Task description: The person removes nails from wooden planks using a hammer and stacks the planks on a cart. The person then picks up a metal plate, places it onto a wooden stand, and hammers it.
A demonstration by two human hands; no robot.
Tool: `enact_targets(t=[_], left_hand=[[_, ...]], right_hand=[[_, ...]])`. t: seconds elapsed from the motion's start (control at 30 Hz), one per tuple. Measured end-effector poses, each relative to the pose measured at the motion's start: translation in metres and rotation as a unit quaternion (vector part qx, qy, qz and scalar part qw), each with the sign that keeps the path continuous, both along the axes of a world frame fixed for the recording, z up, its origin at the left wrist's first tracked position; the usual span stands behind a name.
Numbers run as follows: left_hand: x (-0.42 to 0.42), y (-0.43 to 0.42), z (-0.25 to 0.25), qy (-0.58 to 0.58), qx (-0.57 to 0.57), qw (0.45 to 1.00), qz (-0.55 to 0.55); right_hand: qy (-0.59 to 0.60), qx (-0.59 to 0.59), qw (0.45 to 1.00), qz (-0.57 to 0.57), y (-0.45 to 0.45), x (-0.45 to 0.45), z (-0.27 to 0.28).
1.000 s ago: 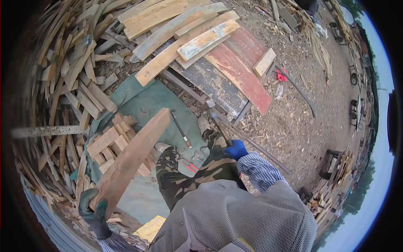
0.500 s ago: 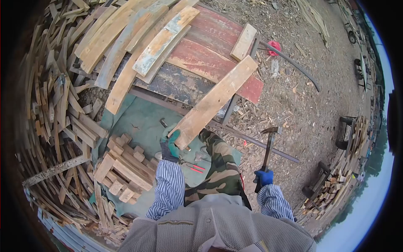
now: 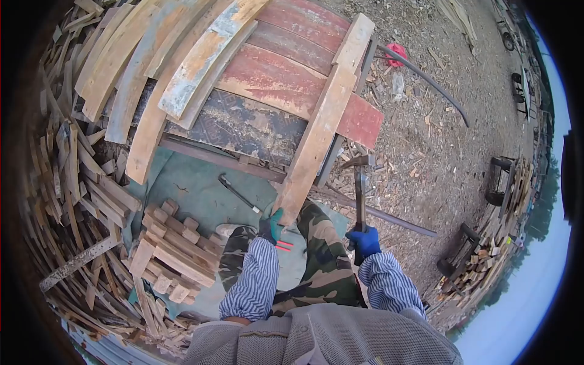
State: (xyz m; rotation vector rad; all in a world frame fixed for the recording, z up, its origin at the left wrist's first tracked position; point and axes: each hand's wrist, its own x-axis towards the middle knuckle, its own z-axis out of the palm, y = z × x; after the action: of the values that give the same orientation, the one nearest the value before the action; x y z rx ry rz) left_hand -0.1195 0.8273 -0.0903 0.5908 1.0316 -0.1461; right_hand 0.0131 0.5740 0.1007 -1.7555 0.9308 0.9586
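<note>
Plank over bench, far end by short board; my left hand, fingers closed on near end; right hand wrapped round hammer; boards crowd bench's left; below on green sheet, long dark tool, stacked wood

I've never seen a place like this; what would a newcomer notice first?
Probably the blue-gloved right hand, gripping a hammer right of centre. Near the middle, the left hand holds the near end of a long plank reaching across red boards. Piled wood crowds the left side.
</note>
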Motion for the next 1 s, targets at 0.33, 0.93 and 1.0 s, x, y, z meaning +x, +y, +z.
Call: enact_targets(t=[0.33,0.93,1.0], left_hand=[[0.025,-0.018,-0.056,0.161,0.043,0.980,-0.109],[0.247,0.356,0.081,0.167,0.802,0.464,-0.338],[0.267,0.354,0.128,0.208,0.719,0.501,-0.435]], right_hand=[[-0.048,0.022,0.998,0.031,0.046,0.038,-0.017],[0.015,0.092,0.996,-0.003,0.076,-0.014,0.014],[0.012,0.077,0.996,0.034,0.061,-0.022,0.009]])
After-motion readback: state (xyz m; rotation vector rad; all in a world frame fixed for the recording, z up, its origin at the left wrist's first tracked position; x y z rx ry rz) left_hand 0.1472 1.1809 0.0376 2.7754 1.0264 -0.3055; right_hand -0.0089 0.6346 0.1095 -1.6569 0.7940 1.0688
